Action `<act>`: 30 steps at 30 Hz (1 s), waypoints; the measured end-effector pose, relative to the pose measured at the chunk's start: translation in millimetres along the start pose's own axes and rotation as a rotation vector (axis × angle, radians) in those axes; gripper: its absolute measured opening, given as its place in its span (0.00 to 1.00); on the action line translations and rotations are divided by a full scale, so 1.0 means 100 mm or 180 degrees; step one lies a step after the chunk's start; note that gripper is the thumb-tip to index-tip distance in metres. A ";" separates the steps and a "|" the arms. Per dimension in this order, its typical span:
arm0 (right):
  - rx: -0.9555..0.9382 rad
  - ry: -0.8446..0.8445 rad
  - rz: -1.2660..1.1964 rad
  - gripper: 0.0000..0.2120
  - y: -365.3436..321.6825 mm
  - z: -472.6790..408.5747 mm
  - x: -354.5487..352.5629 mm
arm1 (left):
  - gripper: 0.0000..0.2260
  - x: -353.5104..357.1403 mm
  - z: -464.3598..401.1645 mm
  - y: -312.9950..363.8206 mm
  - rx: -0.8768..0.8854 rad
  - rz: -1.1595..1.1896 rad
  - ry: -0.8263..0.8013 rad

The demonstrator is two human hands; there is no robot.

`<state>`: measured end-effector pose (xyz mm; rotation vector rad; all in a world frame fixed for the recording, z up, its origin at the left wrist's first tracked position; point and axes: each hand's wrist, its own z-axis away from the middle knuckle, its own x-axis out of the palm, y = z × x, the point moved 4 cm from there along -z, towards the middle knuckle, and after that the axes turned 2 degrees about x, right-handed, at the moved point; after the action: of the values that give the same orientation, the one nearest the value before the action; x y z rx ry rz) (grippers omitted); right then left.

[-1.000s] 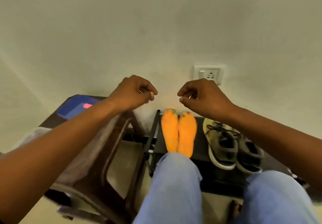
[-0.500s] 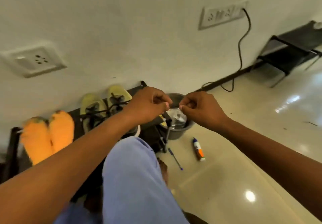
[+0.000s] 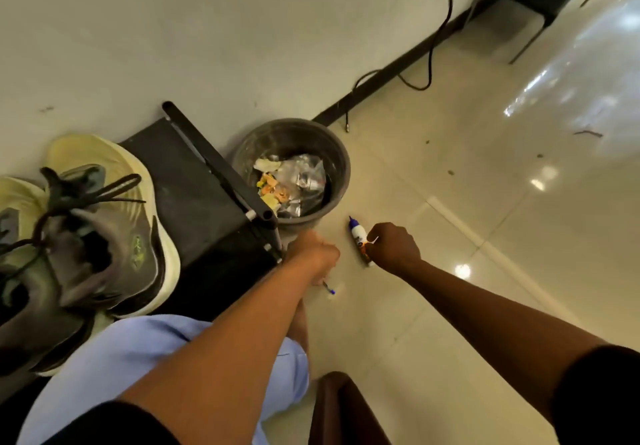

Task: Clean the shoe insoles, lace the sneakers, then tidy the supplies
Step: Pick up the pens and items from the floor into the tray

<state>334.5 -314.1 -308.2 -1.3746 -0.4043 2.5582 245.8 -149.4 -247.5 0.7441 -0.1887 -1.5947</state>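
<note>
My left hand (image 3: 313, 254) is down at the floor with curled fingers, covering the upper part of a blue pen (image 3: 329, 289). Only the pen's tip shows, and I cannot tell whether the hand holds it. My right hand (image 3: 394, 248) pinches a small white piece (image 3: 372, 241) and sits against the lower end of a white bottle with a blue cap (image 3: 357, 235), which lies on the floor. Two grey-and-cream sneakers (image 3: 104, 236) with dark laces stand on a low black rack (image 3: 194, 195) at the left. The insoles are out of view.
A grey bin (image 3: 332, 153) holding wrappers stands against the wall just beyond the hands. A black cable (image 3: 431, 63) trails along the skirting. My knee in blue trousers (image 3: 156, 358) and a brown stool edge (image 3: 339, 406) are near the bottom. Glossy tiles spread to the right.
The view swung right, from the insoles and sneakers to the bin and floor. Both hands dropped from in front of the bin down to the pen and bottle.
</note>
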 end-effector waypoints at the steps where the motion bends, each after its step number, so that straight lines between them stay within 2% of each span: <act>1: 0.0093 -0.0016 0.0051 0.11 0.05 -0.10 0.12 | 0.11 0.03 -0.11 -0.08 -0.0098 0.0018 -0.0052; 8: 0.0241 -0.0032 0.0444 0.15 0.30 -0.67 0.86 | 0.15 0.20 -0.58 -0.42 -0.0564 0.0131 -0.0222; 11: 0.0368 0.0000 0.0429 0.17 0.41 -0.83 0.99 | 0.20 0.29 -0.69 -0.50 -0.0676 0.0084 -0.0257; 18: 0.0584 -0.0170 0.0305 0.13 0.53 -0.98 1.10 | 0.14 0.44 -0.77 -0.47 -0.0630 0.0108 -0.0208; 22: 0.0713 -0.0244 -0.0066 0.15 0.56 -0.89 1.09 | 0.15 0.46 -0.72 -0.51 -0.0623 0.0157 -0.0266; 26: 0.0581 -0.0512 -0.0802 0.17 0.52 -0.59 1.11 | 0.20 0.41 -0.70 -0.50 -0.0583 0.0201 -0.0190; 30: 0.0219 -0.0791 -0.1594 0.08 0.31 -0.14 1.07 | 0.22 0.37 -0.70 -0.47 -0.0439 -0.0012 0.0066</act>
<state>286.3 -307.7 -409.2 -0.8017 -0.6071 2.2922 245.8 -154.7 -339.4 0.6539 -0.0615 -1.5857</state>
